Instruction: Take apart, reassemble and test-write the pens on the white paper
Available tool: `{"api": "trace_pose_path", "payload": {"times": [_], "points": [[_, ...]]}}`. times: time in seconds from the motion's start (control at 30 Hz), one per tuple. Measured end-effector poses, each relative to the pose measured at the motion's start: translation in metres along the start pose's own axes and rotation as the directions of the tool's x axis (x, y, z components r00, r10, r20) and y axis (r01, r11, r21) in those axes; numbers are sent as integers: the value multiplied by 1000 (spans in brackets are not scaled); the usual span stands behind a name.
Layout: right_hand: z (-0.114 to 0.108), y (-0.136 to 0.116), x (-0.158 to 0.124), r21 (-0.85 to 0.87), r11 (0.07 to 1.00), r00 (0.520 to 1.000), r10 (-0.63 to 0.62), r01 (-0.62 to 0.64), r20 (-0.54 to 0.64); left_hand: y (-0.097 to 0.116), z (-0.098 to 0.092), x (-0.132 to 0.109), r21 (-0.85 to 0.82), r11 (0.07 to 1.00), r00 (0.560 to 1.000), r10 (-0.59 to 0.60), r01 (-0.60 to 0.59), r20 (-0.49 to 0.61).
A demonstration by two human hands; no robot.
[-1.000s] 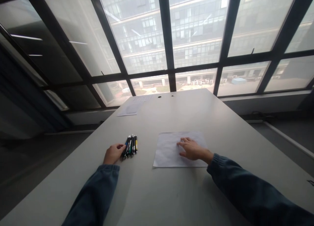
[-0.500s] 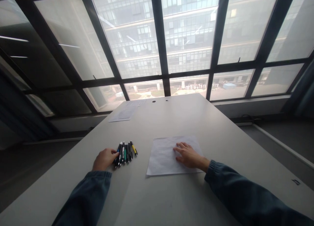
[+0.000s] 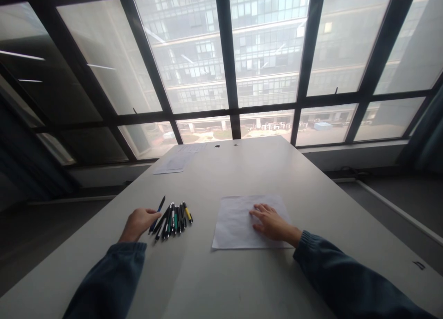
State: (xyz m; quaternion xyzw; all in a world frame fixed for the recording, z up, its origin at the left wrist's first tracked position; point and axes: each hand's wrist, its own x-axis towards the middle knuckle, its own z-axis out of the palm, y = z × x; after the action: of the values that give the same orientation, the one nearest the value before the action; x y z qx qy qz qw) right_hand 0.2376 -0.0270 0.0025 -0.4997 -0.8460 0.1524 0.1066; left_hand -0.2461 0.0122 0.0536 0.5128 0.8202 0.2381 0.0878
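Observation:
My left hand [image 3: 137, 222] pinches a blue pen [image 3: 158, 213] and holds it a little apart from a row of several pens [image 3: 175, 219] lying on the white table [image 3: 242, 171]. The row includes black, green and yellow pens. My right hand [image 3: 272, 223] lies flat with fingers spread on a white sheet of paper [image 3: 235, 222] to the right of the pens.
A second sheet of paper [image 3: 175, 163] lies at the table's far left corner, near two small dark holes [image 3: 217, 146] in the tabletop. Large windows with dark frames stand beyond the far edge. Floor drops off on both sides.
My left hand has drawn one blue pen out of the row, to the left and tilted away from the others. My right hand stays on the sheet. The camera has shifted slightly.

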Motion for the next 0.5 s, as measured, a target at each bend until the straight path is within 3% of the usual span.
{"api": "trace_pose_path", "payload": {"times": [0.07,0.17,0.23,0.3,0.37,0.5], "points": [[0,1,0,6,1000,1000,8,-8,7,14,-3,-10,-221,972,992,-55,78,110],[1,3,0,10,1000,1000,7,-7,5,46,9,-35,-531,847,936,161,32,313],[1,4,-1,10,1000,1000,-3,3,-3,68,25,-51,-577,817,888,268,-3,374],[1,4,-1,9,1000,1000,-11,11,-7,87,42,-60,-477,873,895,291,-104,338],[2,4,-1,10,1000,1000,-15,15,-3,97,53,-62,-235,951,902,275,-203,334],[6,6,1,16,1000,1000,-20,20,3,94,54,-57,36,945,888,292,-325,354]]}}
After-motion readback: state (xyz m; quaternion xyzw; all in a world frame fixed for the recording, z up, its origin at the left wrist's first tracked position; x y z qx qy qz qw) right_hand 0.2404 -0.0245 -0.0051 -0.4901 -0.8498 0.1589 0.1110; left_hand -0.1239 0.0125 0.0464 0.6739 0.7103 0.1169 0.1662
